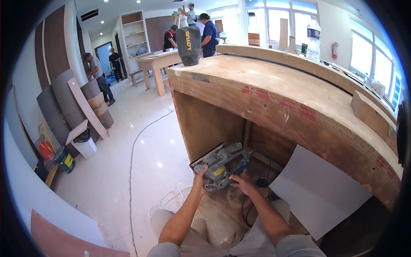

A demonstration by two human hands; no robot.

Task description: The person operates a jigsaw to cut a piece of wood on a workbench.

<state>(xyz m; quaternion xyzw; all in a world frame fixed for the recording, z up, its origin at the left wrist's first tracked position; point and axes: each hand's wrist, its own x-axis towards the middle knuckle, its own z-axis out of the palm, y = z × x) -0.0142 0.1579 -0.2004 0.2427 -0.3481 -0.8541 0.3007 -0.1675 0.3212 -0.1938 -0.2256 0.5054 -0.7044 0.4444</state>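
In front of the open underside of the wooden workbench (274,96), I hold a grey, dusty belt sander (219,172) tipped on its side, its flat face turned to the upper left. My left hand (199,180) grips the sander's near left end, fingers partly hidden behind it. The fingers of my right hand (244,183) close on the sander's right side, by the handle. A dark cord (267,156) loops beside it under the bench. On the benchtop's far left corner stands a black dust bag (189,45).
A white sheet (319,188) leans under the bench at right. A long cable (132,171) crosses the floor at left. A bottle (314,40) and wood block (372,111) sit on the bench. Panels, a bin (85,146) and bucket (65,160) line the left. Several people work at the back.
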